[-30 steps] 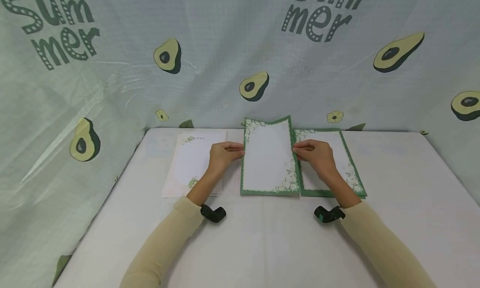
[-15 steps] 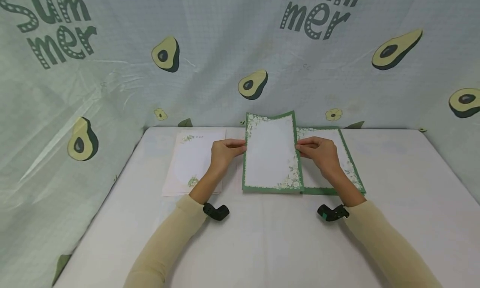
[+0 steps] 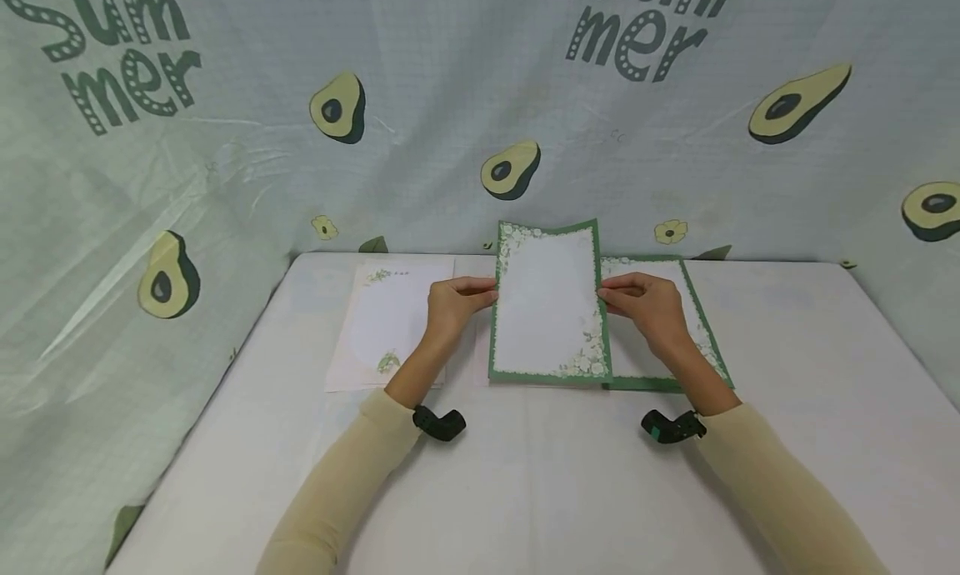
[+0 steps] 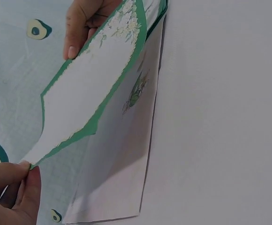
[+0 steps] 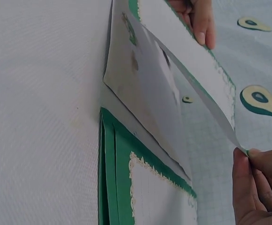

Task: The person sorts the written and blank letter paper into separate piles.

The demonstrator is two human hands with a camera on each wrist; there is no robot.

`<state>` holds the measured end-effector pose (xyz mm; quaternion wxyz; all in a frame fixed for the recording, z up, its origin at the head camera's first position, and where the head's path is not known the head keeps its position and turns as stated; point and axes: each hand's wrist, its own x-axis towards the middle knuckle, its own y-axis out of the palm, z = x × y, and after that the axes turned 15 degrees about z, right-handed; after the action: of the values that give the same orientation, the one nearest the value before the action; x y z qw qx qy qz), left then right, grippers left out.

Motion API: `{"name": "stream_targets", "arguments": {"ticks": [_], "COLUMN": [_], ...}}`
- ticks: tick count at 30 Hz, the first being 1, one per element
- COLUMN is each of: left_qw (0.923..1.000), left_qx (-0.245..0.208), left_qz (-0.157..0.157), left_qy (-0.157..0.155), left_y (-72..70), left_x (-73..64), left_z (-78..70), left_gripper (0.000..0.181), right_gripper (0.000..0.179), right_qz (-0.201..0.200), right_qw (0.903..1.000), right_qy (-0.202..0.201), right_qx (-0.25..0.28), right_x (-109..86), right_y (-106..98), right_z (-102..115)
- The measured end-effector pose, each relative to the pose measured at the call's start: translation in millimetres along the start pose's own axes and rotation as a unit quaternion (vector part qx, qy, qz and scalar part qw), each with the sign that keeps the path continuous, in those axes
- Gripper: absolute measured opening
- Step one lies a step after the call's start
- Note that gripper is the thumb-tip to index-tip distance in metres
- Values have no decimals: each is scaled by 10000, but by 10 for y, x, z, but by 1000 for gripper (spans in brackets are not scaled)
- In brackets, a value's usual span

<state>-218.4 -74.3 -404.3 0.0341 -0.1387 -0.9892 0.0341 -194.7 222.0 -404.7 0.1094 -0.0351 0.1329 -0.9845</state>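
Observation:
A paper sheet with a green border and white flower print (image 3: 547, 300) stands raised over the middle of the table, slightly bowed. My left hand (image 3: 452, 308) pinches its left edge between thumb and fingers, and my right hand (image 3: 647, 310) pinches the right edge. Both wrist views show the pinched edges, the left fingers (image 4: 30, 192) and the right fingers (image 5: 243, 183) bending the paper a little. Beneath it lies a pale printed sheet (image 4: 122, 187), mostly covered in the head view. A pile of matching green-bordered sheets (image 3: 637, 360) lies under my right hand.
Pale pink sheets with a small green floral print (image 3: 390, 317) lie at the left, partly behind my left forearm. The white-covered table (image 3: 525, 492) ends at an avocado-print cloth backdrop (image 3: 420, 142). A black camera sits on each wrist, the left one (image 3: 439, 425) hanging inward.
Both hands have shifted slightly right with the green-bordered sheet, and its top edge stands a little higher. The grip at both edges stays the same.

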Motion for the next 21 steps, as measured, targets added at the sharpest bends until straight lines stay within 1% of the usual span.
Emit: {"name": "stream_targets", "arguments": {"ticks": [5, 7, 12, 17, 21], "left_qw": [10000, 10000, 9999, 9998, 9997], "left_qx": [-72, -82, -105, -147, -189], "left_qz": [-8, -16, 25, 101, 130], "left_qy": [-40, -40, 13, 0, 13], "left_y": [12, 18, 61, 123, 172], "left_x": [-5, 2, 28, 52, 55], "left_z": [6, 12, 11, 9, 24], "left_gripper": [19, 19, 19, 18, 18], "right_gripper": [33, 35, 36, 35, 36], "right_qz": [81, 104, 81, 16, 29], "right_qw": [9997, 9996, 9999, 9999, 9998], "right_qy": [-62, -85, -59, 45, 152], "right_qx": [226, 238, 51, -97, -82], "right_x": [-23, -32, -57, -83, -102], "right_y": [-11, -18, -62, -123, -151], "right_z": [-21, -24, -14, -3, -1]}}
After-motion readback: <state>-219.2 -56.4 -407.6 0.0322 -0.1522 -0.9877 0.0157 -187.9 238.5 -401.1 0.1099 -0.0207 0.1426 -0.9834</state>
